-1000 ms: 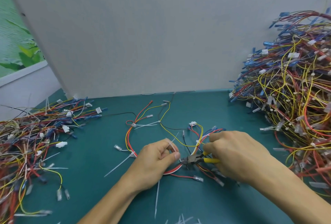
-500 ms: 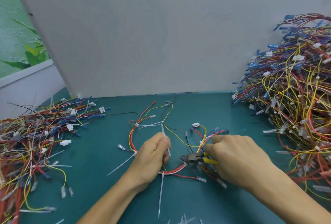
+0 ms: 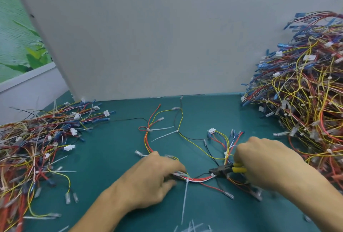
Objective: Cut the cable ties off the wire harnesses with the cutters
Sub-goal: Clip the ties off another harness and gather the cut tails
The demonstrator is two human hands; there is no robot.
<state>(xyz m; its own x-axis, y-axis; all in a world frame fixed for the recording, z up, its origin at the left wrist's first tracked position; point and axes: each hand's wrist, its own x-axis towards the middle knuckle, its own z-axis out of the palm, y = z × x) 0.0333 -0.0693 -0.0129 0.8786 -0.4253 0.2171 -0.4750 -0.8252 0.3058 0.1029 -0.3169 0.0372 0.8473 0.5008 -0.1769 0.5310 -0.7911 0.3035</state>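
Your right hand [image 3: 267,163] was curled round the yellow handles of the cutters [image 3: 225,170]. Their long axis ran nearly left to right, with the dark nose pointing left toward your other hand. The nose sat against a small white cable tie [image 3: 213,176] on the wire harness [image 3: 200,178]; you could not tell whether the blades had bitten.

Your left hand [image 3: 152,179] gripped the same harness farther left, fingers curled on the bundle. Between your hands the red and white wires lay in a shallow sag on the green table [image 3: 111,166], close in front of you. The other branches looped away toward the white board [image 3: 167,37].

A second tie [image 3: 185,194] clasped the bundle just beside your left fingers, its long tail pointing back at you. A thin black wire and loose red branches crossed right by the cutters' nose and under your right hand. A low pile [image 3: 37,148] of harnesses lay at your left and a tall heap [image 3: 306,101] crowded your right wrist. Cut tie ends [image 3: 191,228] lay at the near edge.
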